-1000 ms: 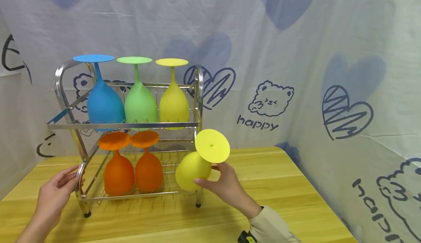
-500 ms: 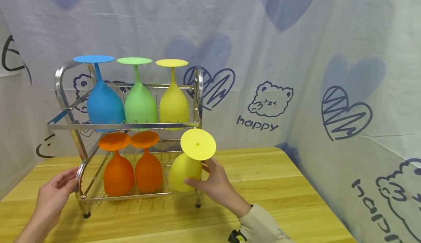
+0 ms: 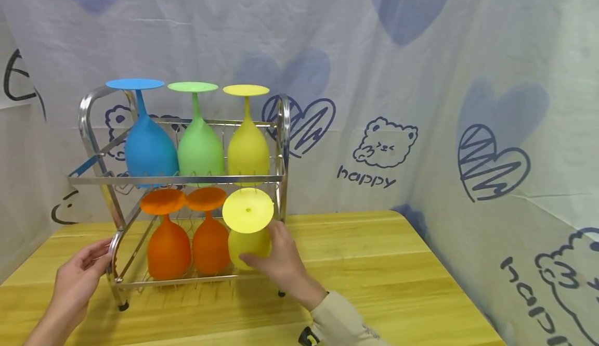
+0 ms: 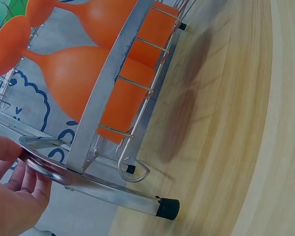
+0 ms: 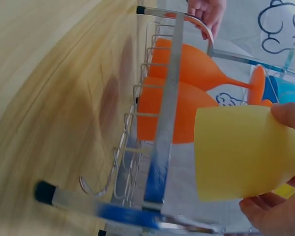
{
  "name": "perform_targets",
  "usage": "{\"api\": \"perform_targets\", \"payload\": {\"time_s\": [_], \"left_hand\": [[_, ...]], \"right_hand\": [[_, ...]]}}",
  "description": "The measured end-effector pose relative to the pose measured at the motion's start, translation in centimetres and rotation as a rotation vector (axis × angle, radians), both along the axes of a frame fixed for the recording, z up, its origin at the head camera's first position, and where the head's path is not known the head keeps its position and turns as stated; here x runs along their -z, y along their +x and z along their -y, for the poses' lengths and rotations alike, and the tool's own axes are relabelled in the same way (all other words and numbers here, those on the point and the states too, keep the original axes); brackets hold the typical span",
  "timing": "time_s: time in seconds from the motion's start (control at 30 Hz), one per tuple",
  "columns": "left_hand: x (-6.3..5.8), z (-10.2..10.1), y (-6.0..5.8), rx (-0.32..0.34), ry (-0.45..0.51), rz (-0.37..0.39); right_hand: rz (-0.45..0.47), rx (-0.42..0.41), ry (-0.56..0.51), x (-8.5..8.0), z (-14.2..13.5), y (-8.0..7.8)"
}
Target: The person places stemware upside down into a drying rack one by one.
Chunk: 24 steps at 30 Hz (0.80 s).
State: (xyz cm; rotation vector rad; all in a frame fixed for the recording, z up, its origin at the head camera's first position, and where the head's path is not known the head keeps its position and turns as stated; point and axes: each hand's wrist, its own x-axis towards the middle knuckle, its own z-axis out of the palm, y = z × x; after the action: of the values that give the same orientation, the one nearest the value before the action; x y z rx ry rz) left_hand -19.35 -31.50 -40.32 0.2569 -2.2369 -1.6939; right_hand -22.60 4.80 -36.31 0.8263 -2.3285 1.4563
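My right hand (image 3: 283, 263) grips a yellow plastic goblet (image 3: 248, 210) by its bowl, upside down, the foot tipped toward me. In the right wrist view its rim faces the lower shelf; whether it touches the wires I cannot tell. Two upturned orange goblets (image 3: 168, 252) stand just to its left on that shelf. At the left, my left hand (image 3: 77, 278) pinches the curved front leg of the two-tier metal rack (image 3: 201, 179), thumb on one side in the left wrist view (image 4: 19, 187). Part of the yellow bowl is hidden behind my right fingers.
The upper shelf bears an upturned blue goblet (image 3: 147, 148), a green one (image 3: 200, 148) and another yellow one (image 3: 248, 151). A wooden table (image 3: 374, 263) carries the rack and extends to its right. Behind hangs a printed white cloth (image 3: 337, 39).
My right hand has moved left with the yellow goblet, bringing it from the rack's right end close to the orange ones. The goblet leans less sideways. My left hand stays on the rack.
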Motion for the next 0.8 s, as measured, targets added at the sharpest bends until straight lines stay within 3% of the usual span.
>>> {"api": "perform_targets", "payload": {"time_s": [0.13,0.33,0.57,0.8], "left_hand": [[0.1,0.0,0.1,-0.003,-0.004,0.0],[0.1,-0.1,0.1,-0.014,-0.018,-0.009],[0.1,-0.1,0.1,-0.006,0.019,-0.036],[0.4,0.0,0.1,0.0,0.084,-0.068]], "right_hand": [[-0.017,0.063,0.051,0.4,1.0,0.1],[0.047,0.163,0.07,0.8,2.2,0.0],[0.0,0.29,0.061,2.0,3.3,-0.4],[0.035,0.354,0.056,2.6,4.4,-0.5]]}}
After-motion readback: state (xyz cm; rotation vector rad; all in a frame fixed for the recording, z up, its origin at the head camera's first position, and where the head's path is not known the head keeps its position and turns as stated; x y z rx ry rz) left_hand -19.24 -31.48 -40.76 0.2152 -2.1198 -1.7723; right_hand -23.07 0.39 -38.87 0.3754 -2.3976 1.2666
